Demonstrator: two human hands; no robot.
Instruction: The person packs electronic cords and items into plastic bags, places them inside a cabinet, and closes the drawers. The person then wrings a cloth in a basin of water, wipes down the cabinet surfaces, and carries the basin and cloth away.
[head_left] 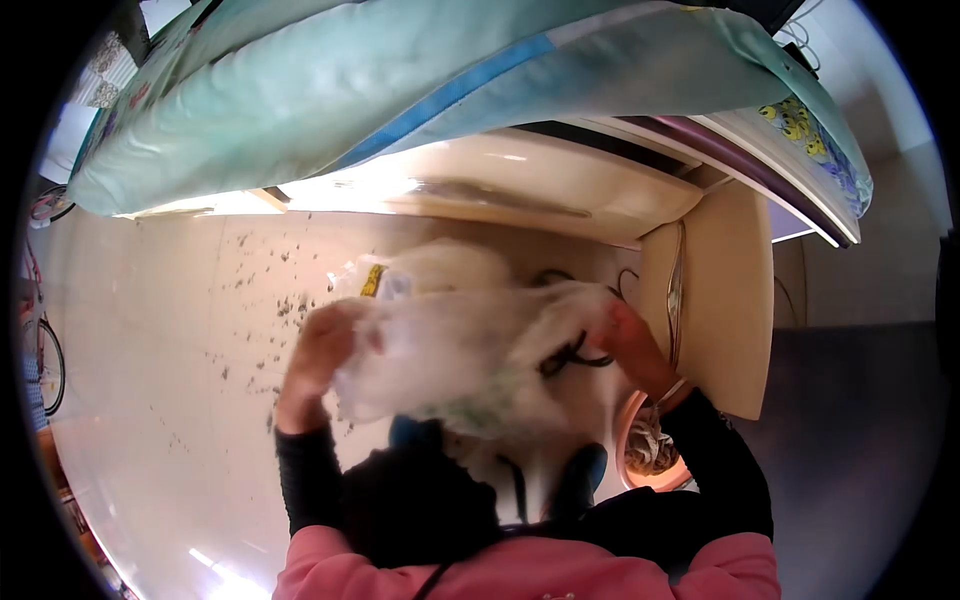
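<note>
A thin, see-through plastic bag [450, 340] is stretched between my two hands, with something greenish showing low in it. My left hand [325, 345] is closed on the bag's left edge, slightly smeared by motion. On the right side, my right hand [632, 340] grips the other edge. A black cord [572, 355] shows beside my right hand; I cannot tell whether it is held or lies behind the bag. Past my left hand, a small yellow patterned item [373, 281] lies with crumpled clear plastic on the floor.
Small dark green bits [290, 305] are scattered over the pale floor [150, 330] at the left. A bed with a light green cover [300, 90] runs across the far side. An open cream panel [715, 300] juts out at right, near an orange tub [680, 475] holding crumpled brown material.
</note>
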